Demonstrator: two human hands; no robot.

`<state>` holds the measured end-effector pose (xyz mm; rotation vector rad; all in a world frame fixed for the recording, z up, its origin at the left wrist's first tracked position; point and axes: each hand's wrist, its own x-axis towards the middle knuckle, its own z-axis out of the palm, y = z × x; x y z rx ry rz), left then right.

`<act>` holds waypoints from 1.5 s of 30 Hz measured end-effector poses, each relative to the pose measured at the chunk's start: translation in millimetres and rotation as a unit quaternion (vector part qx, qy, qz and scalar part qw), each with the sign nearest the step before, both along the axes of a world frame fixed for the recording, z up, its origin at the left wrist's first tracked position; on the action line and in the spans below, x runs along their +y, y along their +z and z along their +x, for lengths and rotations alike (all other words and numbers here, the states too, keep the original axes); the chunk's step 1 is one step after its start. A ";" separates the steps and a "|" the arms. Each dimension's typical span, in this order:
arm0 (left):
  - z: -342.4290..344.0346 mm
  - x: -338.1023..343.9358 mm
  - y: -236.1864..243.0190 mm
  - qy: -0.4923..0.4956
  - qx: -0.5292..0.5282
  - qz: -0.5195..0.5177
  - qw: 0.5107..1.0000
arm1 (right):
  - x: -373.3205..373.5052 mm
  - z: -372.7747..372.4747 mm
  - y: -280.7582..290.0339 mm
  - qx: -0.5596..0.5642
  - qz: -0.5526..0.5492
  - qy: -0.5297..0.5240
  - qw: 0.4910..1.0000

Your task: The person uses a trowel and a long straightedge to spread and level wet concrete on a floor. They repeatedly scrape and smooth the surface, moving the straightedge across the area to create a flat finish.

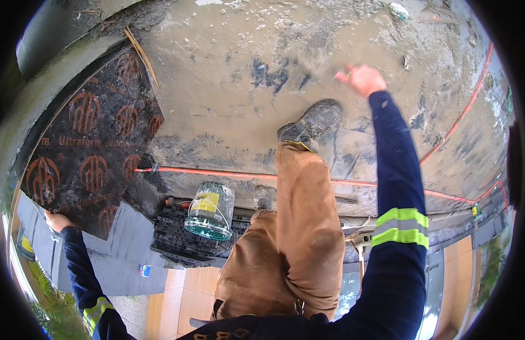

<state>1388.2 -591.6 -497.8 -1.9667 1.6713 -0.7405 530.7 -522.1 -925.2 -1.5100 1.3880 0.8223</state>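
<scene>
dark panel (pixel 109 161) with orange print is lying to the left of my legs, reaching from the far muddy ground (pixel 217 85) back toward my near side; my left hand (pixel 59 221) is touching its near left edge, though i am not showing enough of my fingers to tell whether they are clamped on it; my right hand (pixel 366 80) is stretching over the mud on the far right, blurring, its thumb or a finger sticking out leftward; whether it is holding anything, i cannot tell; a faint grey blur is showing just beyond it; as for progress, wet grey mud is already covering most of the ground, but it is lying unevenly, with dark patches showing through, so i am judging this surface as unfinished; the panel is sitting unfixed, as far as i can see; what is remaining for it, i cannot tell; a bucket (pixel 212 207) is standing or leaning near, beside the black mesh (pixel 174 241), with a red line (pixel 353 182) running rightward beyond it
</scene>
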 end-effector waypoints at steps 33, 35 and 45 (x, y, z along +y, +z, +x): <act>-120.3 -26.6 -45.3 0.122 0.070 -0.003 0.990 | 287.1 48.2 487.8 0.236 -0.071 -0.733 0.634; -154.0 -22.4 -34.6 0.098 0.077 0.086 0.988 | 300.3 76.4 573.7 0.227 -0.084 -0.824 0.512; -306.2 -98.6 12.4 0.007 0.316 0.305 0.898 | 421.7 315.7 638.1 0.213 -0.045 -0.889 0.402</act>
